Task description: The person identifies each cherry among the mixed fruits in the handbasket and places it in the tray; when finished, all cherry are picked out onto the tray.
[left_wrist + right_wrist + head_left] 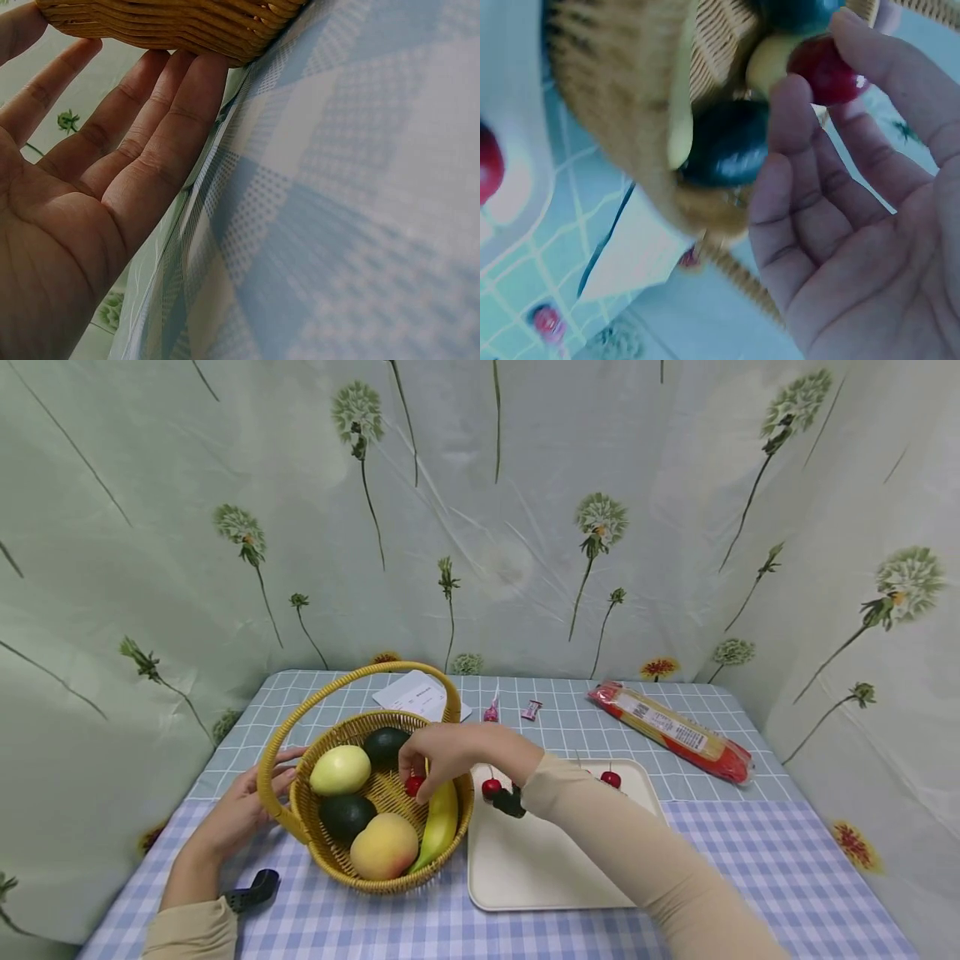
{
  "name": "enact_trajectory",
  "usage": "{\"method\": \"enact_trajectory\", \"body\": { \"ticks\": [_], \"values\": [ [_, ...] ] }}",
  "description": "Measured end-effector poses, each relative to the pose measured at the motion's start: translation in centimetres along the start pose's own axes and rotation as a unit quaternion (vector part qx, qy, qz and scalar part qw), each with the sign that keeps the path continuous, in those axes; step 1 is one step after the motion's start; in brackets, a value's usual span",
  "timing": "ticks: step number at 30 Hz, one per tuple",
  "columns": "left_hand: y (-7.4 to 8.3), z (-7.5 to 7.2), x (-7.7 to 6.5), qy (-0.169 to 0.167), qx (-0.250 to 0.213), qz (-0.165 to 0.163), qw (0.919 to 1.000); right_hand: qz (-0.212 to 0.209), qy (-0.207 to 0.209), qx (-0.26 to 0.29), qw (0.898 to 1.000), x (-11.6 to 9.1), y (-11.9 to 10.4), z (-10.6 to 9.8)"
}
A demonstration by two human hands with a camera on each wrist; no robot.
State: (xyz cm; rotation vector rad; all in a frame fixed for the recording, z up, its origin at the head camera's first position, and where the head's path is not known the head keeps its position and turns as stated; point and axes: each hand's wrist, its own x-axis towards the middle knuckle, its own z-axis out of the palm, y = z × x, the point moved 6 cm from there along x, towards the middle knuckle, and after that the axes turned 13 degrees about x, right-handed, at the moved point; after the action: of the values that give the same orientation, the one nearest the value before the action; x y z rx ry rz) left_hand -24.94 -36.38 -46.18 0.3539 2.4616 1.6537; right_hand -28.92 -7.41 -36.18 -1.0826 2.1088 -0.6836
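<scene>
A yellow wicker basket (pixel 375 885) with an arched handle holds a pale yellow fruit (pixel 341 770), a peach (pixel 385 847), a banana (pixel 438 827) and two dark green avocados (pixel 347 817). Over its right side, my right hand (pixel 450 753) pinches a red cherry (pixel 827 71) between thumb and fingertips, above the fruit. My left hand (pixel 243 800) is at the basket's left side; in the left wrist view its extended fingers (pixel 169 142) reach up to the woven wall. Beside the basket on the right, a cream tray (pixel 540 877) bears more cherries (pixel 491 788), partly hidden by my right arm.
Behind the basket lies a white paper (pixel 420 696). Further right are a pink-wrapped lollipop (pixel 491 710), a small wrapped candy (pixel 531 710) and a long red-and-yellow food packet (pixel 675 731). A floral curtain (pixel 510 568) hangs behind the checked tablecloth (pixel 742 852).
</scene>
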Motion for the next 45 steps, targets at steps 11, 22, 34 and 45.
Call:
{"method": "enact_trajectory", "body": {
  "ticks": [11,22,34,45],
  "values": [
    [0.0,0.0,0.3,-0.005,-0.014,0.021,0.9997,-0.019,0.098,0.049,0.994,-5.7,3.2,-2.9],
    [0.0,0.1,0.3,-0.007,-0.015,0.017,0.9997,-0.033,0.185,0.104,0.977,-11.1,6.6,-4.2],
    [0.1,0.2,0.0,-0.013,-0.031,0.03,0.999,0.055,0.269,0.114,0.955,-18.3,12.5,-4.4],
    [0.1,0.2,0.1,-0.004,-0.019,0.017,0.9997,0.158,0.318,0.05,0.933,-25.1,19.1,-3.0]
  ]
}}
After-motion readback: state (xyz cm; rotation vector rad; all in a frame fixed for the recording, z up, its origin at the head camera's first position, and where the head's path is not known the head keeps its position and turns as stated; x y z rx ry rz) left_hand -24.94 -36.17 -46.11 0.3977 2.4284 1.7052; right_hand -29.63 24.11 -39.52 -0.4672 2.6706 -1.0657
